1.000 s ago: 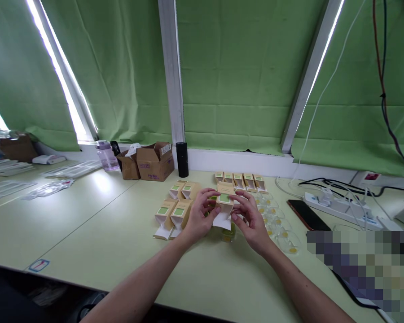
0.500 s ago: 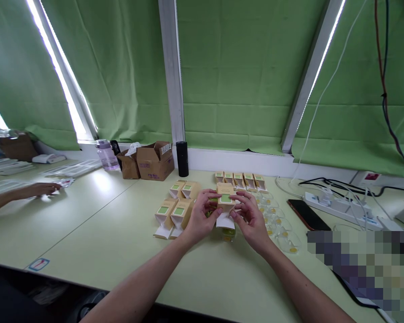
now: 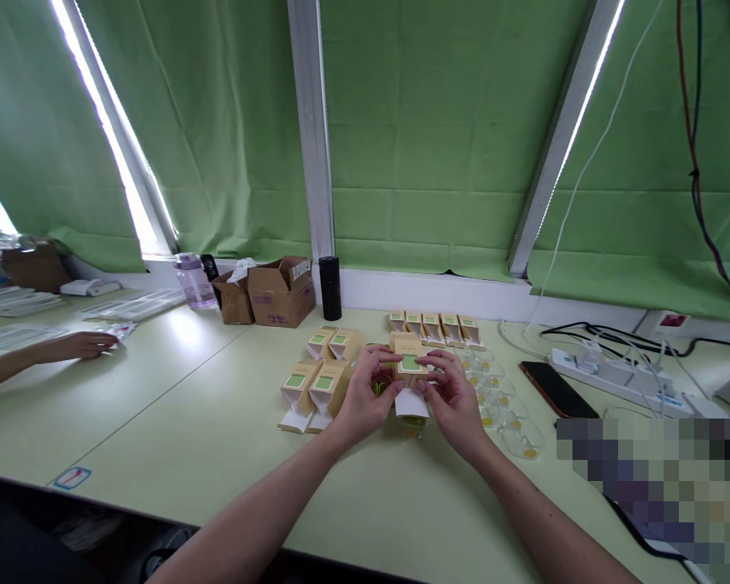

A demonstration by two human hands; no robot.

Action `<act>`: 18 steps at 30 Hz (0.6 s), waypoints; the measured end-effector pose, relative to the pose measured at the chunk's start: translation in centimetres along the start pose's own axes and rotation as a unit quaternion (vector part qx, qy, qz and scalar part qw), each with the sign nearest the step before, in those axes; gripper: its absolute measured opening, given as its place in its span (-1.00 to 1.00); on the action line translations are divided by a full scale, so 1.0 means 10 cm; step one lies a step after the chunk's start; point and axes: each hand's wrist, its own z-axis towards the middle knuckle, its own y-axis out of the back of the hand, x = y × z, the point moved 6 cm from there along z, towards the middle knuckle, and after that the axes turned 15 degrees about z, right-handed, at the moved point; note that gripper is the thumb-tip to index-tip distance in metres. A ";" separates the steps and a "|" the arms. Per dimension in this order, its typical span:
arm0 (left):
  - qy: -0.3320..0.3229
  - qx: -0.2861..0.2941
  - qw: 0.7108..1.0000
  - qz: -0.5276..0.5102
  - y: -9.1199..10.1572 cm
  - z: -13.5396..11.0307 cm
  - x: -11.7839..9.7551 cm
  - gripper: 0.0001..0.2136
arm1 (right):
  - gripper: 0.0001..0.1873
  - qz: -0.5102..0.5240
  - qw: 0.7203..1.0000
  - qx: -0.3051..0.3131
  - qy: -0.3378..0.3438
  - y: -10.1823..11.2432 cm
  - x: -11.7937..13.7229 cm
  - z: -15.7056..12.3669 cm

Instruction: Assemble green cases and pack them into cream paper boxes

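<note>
L hand (image 3: pixel 374 388) & R hand (image 3: pixel 454 397), both part-curled, pinch tan, green-panelled cardboard box (image 3: pixel 410 363) from opp. sides; rec. light, even pressure, white flap (image 3: pixel 412 404) uncreased.

box (image 3: pixel 411 376): tan card, bore a green label (image 3: pixel 410 362) | state: white flap (image 3: pixel 412 403) was folded out toward 6 o'clock | pose: was gripped at 9 and 3 o'clock sides | place: sat off view centre, toward 5 o'clock
</note>
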 end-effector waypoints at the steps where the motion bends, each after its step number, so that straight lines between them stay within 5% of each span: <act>1: 0.000 -0.001 1.000 0.001 0.00 0.00 0.00 -0.75 | -0.73 0.002 1.000 -0.001 0.000 0.00 0.00 0.00; 11: -0.001 0.011 1.000 0.016 0.01 -0.01 -0.04 -0.70 | -0.72 0.011 1.000 -0.006 -0.007 0.00 0.00 0.00; 18: -0.022 0.094 0.995 -0.007 0.01 -0.05 -0.08 -0.46 | -0.67 0.052 0.998 -0.028 -0.019 0.04 0.03 0.03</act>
